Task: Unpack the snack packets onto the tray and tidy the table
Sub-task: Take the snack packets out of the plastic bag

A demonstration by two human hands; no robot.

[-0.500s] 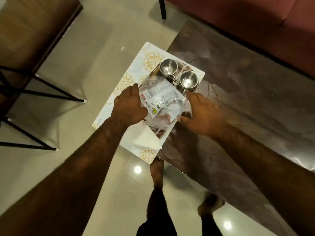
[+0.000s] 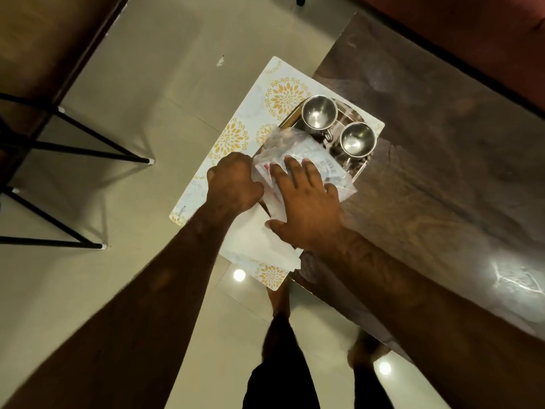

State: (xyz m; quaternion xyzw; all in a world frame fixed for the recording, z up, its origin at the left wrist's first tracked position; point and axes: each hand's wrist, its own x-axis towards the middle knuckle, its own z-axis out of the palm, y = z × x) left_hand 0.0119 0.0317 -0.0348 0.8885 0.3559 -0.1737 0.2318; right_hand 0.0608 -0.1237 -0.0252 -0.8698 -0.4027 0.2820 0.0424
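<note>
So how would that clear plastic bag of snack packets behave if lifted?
The clear plastic bag looks crumpled, so probably floppy and sagging. Its glossy film may slip. The right hand lies flat on it and the left hand pinches its edge, suggesting lightness.

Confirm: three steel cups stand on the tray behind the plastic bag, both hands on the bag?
Not quite. The head view shows two steel cups, not three, on the tray behind the plastic bag. The rest holds: left hand and right hand are both on the bag.
</note>
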